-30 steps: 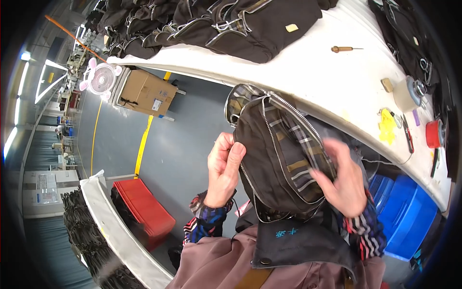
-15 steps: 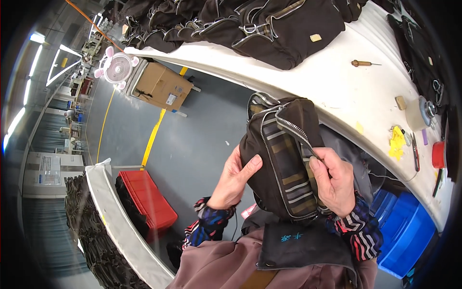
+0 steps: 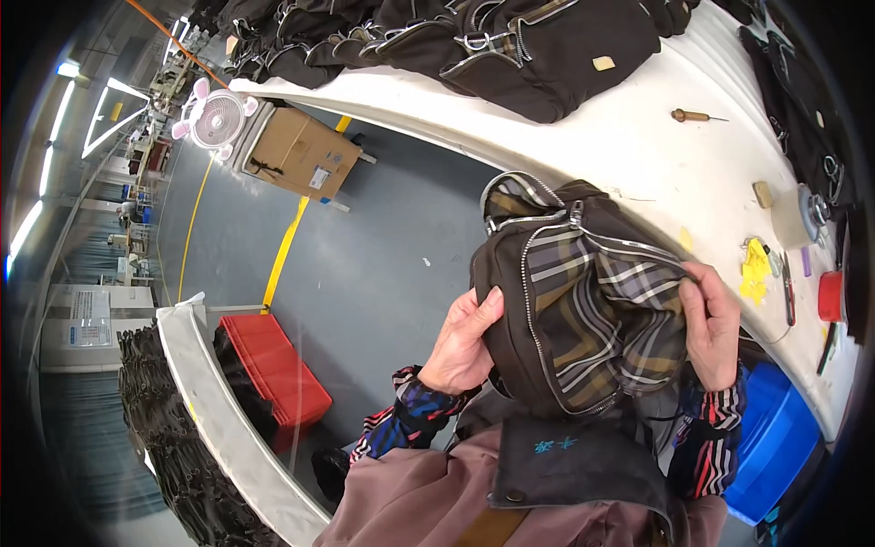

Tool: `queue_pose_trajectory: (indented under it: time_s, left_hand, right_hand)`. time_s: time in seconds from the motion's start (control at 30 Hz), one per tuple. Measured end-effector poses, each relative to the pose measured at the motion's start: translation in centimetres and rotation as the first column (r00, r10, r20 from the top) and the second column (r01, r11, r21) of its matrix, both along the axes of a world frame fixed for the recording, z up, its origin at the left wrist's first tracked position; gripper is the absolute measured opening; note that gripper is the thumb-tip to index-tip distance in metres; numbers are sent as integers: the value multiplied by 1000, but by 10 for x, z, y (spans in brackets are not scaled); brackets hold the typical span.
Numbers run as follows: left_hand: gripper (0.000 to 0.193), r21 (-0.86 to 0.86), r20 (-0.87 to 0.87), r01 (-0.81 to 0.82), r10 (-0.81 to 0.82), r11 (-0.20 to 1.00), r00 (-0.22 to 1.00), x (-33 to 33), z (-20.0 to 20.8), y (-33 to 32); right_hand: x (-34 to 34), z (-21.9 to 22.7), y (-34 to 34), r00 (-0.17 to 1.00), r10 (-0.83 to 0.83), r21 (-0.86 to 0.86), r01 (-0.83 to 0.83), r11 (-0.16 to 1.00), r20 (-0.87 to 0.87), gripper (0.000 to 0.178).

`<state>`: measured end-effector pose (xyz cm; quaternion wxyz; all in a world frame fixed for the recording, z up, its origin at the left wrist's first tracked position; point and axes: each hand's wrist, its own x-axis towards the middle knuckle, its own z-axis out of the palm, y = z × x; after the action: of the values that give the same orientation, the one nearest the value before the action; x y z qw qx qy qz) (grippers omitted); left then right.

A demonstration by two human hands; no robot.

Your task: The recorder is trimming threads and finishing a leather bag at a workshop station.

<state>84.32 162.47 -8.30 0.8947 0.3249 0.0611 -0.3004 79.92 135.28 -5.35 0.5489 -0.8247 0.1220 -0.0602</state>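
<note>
A dark brown fabric bag (image 3: pixel 519 319) with a plaid lining (image 3: pixel 583 310) hangs between my hands above my lap. Its long metal zipper is undone, and the opening gapes wide. My left hand (image 3: pixel 465 345) grips the bag's left side, thumb on the outside and fingers behind. At the right, my right hand (image 3: pixel 713 324) pinches the zippered edge and holds it away from the other side. The zipper pull (image 3: pixel 576 215) sits near the far end of the opening.
The white table (image 3: pixel 629 137) carries a heap of dark bags (image 3: pixel 565 55), a wooden-handled awl (image 3: pixel 697 116), a yellow scrap (image 3: pixel 755 269) and red tape (image 3: pixel 829 296). A blue bin (image 3: pixel 775 447) stands below right, a red crate (image 3: pixel 278 374) at left, a carton (image 3: pixel 305 155) and fan (image 3: pixel 219 120) beyond.
My right hand has moved right and slightly up, drawing the zippered edge outward. The bag's opening has widened and much more plaid lining shows. My left hand keeps its grip.
</note>
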Motion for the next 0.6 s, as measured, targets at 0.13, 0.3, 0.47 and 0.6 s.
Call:
queue_pose_trajectory:
  time_s: [0.13,0.3,0.47,0.6]
  left_hand:
    - [41,-75,-29,24,-27,997,999,-6,12,-10]
    - [47,158,231,136,-170,978,958,-3,26,-27]
    - [39,337,224,7,-87,941,971,14,43,-17]
    - [44,369,207,42,-126,929,970,20,45,-16]
  right_hand:
    - [28,42,33,932,308,-417,-206,885,193,45]
    - [59,16,29,840,450,-465,-281,840,304,46]
    - [46,30,22,859,434,-319,-344,883,273,35]
    - [40,21,5,845,525,176,-535,826,104,9]
